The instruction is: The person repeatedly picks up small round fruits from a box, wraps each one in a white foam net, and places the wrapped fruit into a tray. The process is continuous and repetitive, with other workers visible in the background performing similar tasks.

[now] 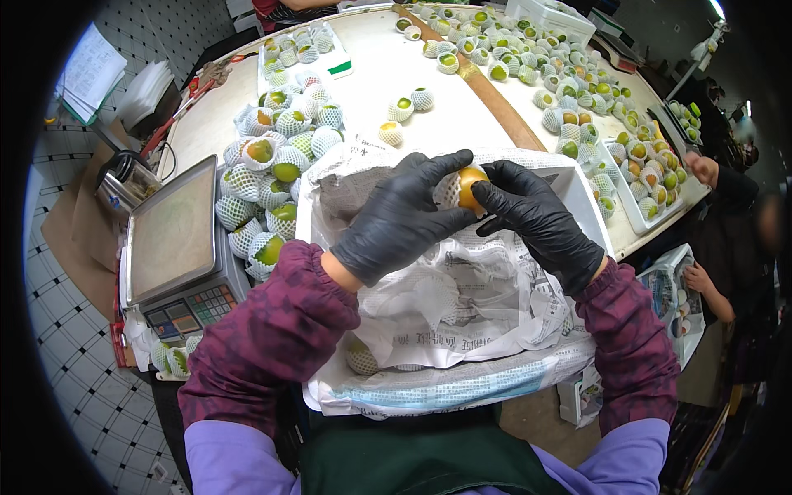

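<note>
My left hand (402,213), in a black glove, grips an orange-yellow round fruit (473,187) by the white foam net sleeve (448,190) around it. My right hand (538,216), gloved alike, has its thumb and fingers on the fruit's bare right side. Both hands are above a white foam box (578,192). Printed newspaper (458,340) lines the box and folds over its near rim. Inside lies a loose foam net (436,300) on the paper. A netted fruit (362,357) shows at the near left corner, partly under the paper.
Netted green and orange fruits (284,167) are heaped left of the box, beside a digital scale (176,229). More cover the far right (526,55), past a wooden strip (489,93). At right, a person's hand (702,170) is near a filled tray (646,216).
</note>
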`<state>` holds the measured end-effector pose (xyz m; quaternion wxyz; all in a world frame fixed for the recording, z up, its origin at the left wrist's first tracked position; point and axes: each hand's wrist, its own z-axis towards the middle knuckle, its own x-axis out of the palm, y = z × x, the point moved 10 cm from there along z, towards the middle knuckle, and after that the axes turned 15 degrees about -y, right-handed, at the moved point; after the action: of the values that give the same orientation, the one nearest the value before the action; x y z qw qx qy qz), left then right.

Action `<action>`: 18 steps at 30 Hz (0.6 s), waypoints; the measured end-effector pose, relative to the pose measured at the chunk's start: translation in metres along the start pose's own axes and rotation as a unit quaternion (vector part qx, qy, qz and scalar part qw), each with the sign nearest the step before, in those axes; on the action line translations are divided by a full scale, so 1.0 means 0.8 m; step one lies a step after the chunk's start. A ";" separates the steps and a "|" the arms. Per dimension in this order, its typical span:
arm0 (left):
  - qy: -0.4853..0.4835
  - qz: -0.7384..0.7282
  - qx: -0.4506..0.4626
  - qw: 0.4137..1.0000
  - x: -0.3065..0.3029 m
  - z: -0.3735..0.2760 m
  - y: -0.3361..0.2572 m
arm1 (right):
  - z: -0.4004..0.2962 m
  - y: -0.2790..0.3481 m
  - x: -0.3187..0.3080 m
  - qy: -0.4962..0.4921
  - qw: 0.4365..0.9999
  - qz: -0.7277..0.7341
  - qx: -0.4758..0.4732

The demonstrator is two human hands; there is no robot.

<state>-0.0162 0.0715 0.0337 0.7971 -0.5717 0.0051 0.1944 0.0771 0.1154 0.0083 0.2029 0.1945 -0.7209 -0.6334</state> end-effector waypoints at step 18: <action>-0.057 0.147 0.195 0.968 -0.010 -0.003 -0.040 | -0.005 0.001 0.000 0.011 0.979 0.183 0.093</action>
<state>-0.0129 0.0580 0.0637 0.8550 -0.3862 0.0814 0.3365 0.0795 0.1121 0.0095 0.3042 0.0843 -0.7979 -0.5136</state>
